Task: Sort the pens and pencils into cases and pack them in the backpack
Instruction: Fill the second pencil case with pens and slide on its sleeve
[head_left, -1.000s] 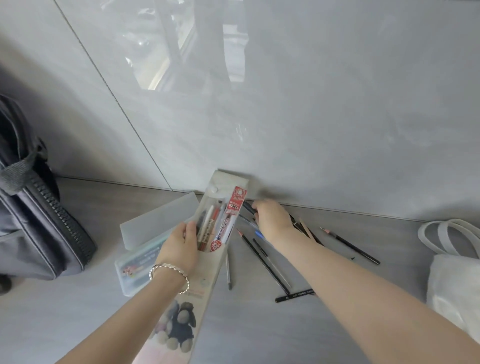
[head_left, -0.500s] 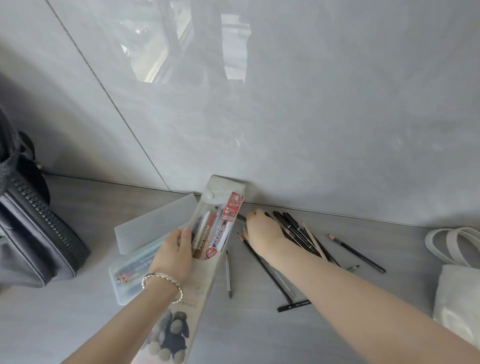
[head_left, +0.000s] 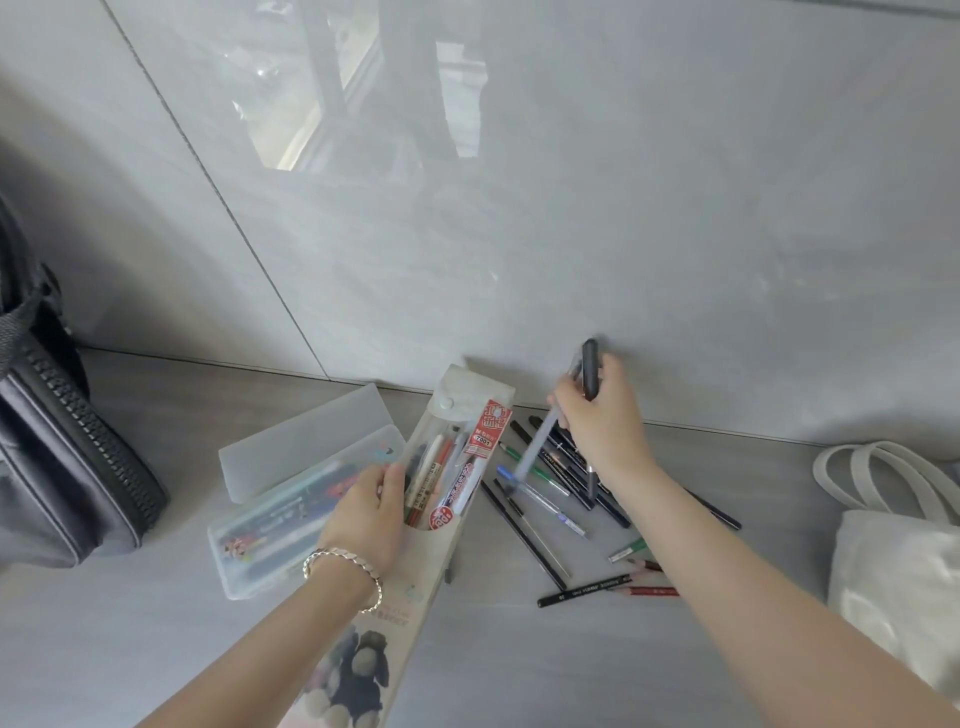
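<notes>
Head view. We see the left grip (head_left: 363, 519), a bare hand with a bracelet (head_left: 343, 564) at the wrist, curled round the left edge of a long flat pouch case (head_left: 457, 410). The pouch lies on the grey desk (head_left: 156, 649) with its far end at the wall (head_left: 675, 208), and it carries several pens. The right grip (head_left: 602, 421), raised just right of the pouch's far end, pinches two pens: a dark pen (head_left: 589, 369) standing nearly upright and a translucent pen (head_left: 537, 447) slanting down to the left. Beneath it, loose pens and pencils (head_left: 587, 590) lie scattered on the desk. Just left of the pouch we note a clear box case (head_left: 260, 535), filled, its lid (head_left: 306, 436) open toward the wall. The dark backpack (head_left: 67, 467) stands at the left edge, well apart from the cases. A white tote bag (head_left: 893, 561) sits at the right edge.
</notes>
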